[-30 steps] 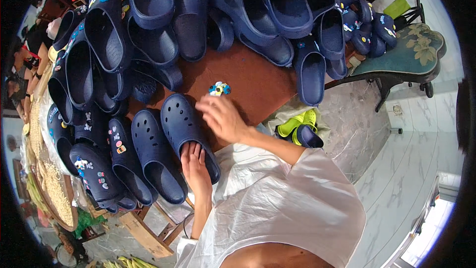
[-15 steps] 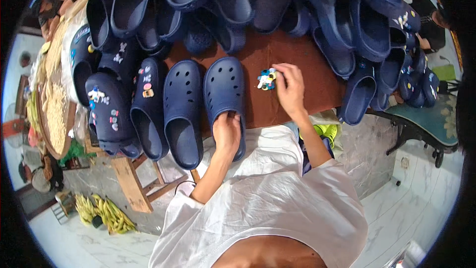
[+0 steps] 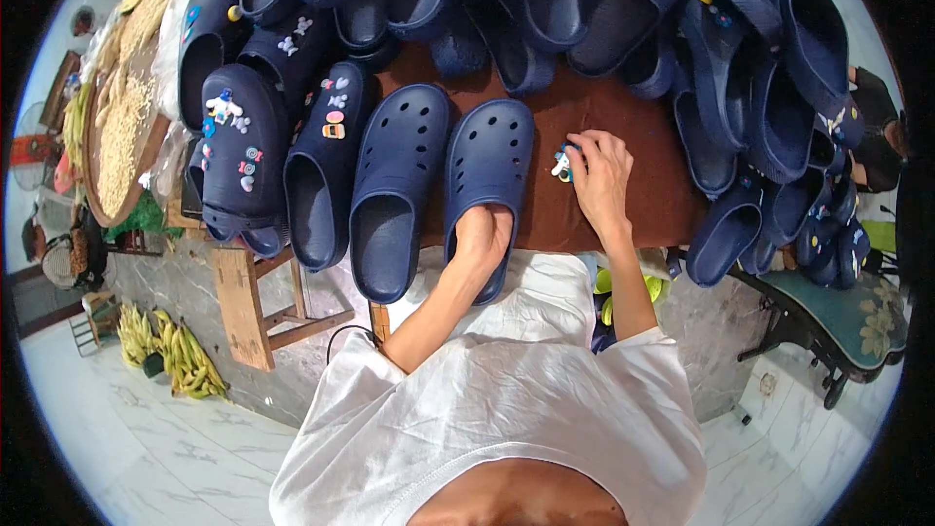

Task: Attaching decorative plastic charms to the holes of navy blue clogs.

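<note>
Reaching into the heel opening of a plain navy clog (image 3: 484, 185) at the table's near edge, the left hand (image 3: 482, 237) gripped it. The right hand (image 3: 599, 180) pinched a small charm (image 3: 562, 165) on bare brown tabletop (image 3: 545, 219), hemmed by piled clogs (image 3: 740, 88) far and right.

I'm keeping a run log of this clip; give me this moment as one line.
left hand: inside plain navy clog | right hand: fingers on small charms | brown table
</note>
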Available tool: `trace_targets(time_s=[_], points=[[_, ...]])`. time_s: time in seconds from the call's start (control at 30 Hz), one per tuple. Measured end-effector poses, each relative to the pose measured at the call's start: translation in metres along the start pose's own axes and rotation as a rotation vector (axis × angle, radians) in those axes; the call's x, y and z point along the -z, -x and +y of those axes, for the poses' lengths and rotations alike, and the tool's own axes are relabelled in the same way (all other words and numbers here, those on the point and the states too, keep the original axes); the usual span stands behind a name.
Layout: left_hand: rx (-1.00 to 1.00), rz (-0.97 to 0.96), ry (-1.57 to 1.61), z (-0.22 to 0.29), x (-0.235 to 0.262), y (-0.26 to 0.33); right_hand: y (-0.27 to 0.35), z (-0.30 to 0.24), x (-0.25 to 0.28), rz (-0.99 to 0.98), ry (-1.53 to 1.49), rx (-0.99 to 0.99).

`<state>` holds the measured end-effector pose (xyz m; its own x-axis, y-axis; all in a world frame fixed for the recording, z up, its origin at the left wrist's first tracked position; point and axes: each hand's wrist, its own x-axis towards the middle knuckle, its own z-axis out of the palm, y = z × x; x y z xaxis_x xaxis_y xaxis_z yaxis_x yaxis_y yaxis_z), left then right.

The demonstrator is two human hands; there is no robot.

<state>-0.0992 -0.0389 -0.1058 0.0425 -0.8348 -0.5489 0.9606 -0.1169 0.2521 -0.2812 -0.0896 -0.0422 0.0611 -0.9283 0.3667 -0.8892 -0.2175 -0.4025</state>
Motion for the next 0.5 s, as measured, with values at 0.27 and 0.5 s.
trace_targets(time_s=[0.27, 0.5], points=[[0.050, 0.190, -0.085, 0.016, -0.044, 0.021, -0.007, -0.013, 0.004, -0.095, -0.132, 0.017], [-0.013, -0.087, -0.327, 0.016, -0.031, 0.050, -0.005, -0.026, 0.013, -0.064, -0.508, -0.212]])
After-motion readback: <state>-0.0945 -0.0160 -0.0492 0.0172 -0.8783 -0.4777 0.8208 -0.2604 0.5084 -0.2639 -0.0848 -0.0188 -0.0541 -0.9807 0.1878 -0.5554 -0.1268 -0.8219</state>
